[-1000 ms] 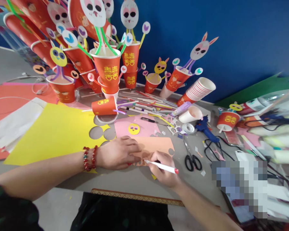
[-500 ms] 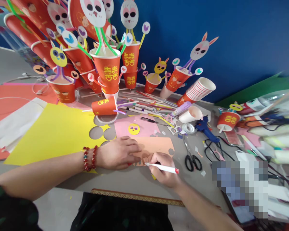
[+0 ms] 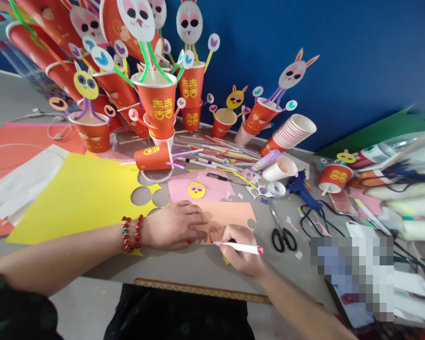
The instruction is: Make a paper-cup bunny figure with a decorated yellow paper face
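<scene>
Peach rectangular paper sheet (image 3: 233, 212), lying flat near the front edge of the table (image 3: 163, 267), with a round notch bitten out of its right end. Over on its left part, left hand (image 3: 175, 224) laid palm down, fingers stretched out, grasping nothing, red beaded bracelets (image 3: 127, 233) round the wrist. And on the right, right hand (image 3: 242, 248) closed firmly round a slim white pen with a red end (image 3: 240, 247), tip down at the sheet's lower edge, just beside small drawn oval outlines (image 3: 213, 235), right between both hands! Just behind, toward the back edge, a pink paper sheet (image 3: 180, 184) bearing a round yellow paper disc with a drawn face (image 3: 197, 190). Out toward the left edge, a large yellow paper sheet with round cut-outs (image 3: 81, 198). To the right of the peach sheet, black-handled metal scissors (image 3: 284, 238), and beyond those, a blue glue gun (image 3: 306, 191). Along the back edge, a tilted stack of red paper cups (image 3: 288, 134).
</scene>
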Available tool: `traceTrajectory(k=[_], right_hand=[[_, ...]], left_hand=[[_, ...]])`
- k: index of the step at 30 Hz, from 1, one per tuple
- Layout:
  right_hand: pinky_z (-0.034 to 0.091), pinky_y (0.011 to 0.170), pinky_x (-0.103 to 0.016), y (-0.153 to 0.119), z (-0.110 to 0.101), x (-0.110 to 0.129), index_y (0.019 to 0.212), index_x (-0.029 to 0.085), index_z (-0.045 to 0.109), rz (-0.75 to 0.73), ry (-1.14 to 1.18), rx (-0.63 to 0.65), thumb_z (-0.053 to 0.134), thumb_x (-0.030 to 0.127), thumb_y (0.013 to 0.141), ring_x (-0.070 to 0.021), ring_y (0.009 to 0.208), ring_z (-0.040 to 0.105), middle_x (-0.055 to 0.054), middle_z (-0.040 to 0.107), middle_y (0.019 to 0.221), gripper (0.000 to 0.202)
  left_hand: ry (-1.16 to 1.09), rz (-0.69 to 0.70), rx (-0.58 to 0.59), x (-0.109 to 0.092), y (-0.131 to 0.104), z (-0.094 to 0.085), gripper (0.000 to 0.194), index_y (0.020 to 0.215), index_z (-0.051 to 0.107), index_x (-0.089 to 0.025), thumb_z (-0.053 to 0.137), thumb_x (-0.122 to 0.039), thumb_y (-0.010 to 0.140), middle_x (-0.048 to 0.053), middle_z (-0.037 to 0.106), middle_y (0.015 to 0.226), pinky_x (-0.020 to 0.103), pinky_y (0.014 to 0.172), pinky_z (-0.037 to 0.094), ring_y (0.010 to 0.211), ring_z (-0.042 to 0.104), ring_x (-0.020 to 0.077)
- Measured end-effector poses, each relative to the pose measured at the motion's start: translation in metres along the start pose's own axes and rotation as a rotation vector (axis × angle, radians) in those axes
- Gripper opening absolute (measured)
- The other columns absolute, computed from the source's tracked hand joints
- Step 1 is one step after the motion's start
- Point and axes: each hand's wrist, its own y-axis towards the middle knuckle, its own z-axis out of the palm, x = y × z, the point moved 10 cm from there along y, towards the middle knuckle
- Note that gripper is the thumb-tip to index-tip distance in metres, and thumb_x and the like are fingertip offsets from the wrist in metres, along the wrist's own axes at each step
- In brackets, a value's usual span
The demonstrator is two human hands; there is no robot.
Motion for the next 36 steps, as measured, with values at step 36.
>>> traceTrajectory(k=[36], right_hand=[[0.038,0.053,-0.025,0.0005,-0.0064,-0.0014,0.066,0.023,0.047,0.013,-0.081,-0.077,0.05,0.02,0.083,-0.0128,0.051,0.051,0.003,0.057,0.057,0.017]], left_hand=[[0.0,-0.01,0.009,-0.0012,0.0025,-0.0021,0.031,0.119,0.065,-0.026,0.061,-0.028,0.088,0.007,0.066,0.126,0.042,0.096,0.042,0.115,0.057,0.0283]])
